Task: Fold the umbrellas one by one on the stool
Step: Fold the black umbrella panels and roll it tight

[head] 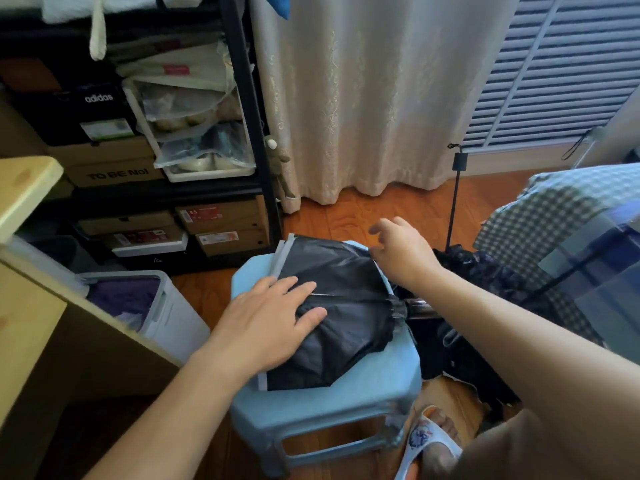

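Both hands are over the stool (pixel 332 393). Left hand (pixel 273 317) lies flat, fingers straight and together, pressing down on the black umbrella (pixel 339 306) near its middle. Right hand (pixel 401 251) hovers at the far right edge of the canopy with fingers loosely spread and slightly bent — it grips nothing, though its lower fingers look to be touching the fabric edge; contact cannot be told for sure.

The umbrella is collapsed and spread flat across the pale blue seat, its black fabric fanned out with a grey trim strip showing along the left edge. Its gathered end points right, off the seat's edge.

Just right of the stool, on the wooden floor (pixel 349 216), lies a second dark umbrella (pixel 485 271) with a ruffled edge, its thin shaft standing upward. A checked blanket (pixel 554 216) sits behind it. To the left stand a white bin (pixel 166 306) holding purple cloth and a black shelf (pixel 242 98) stacked with shoe boxes — a cream curtain (pixel 363 98) hangs behind. 1 sandalled foot (pixel 433 441) shows beside the stool leg.
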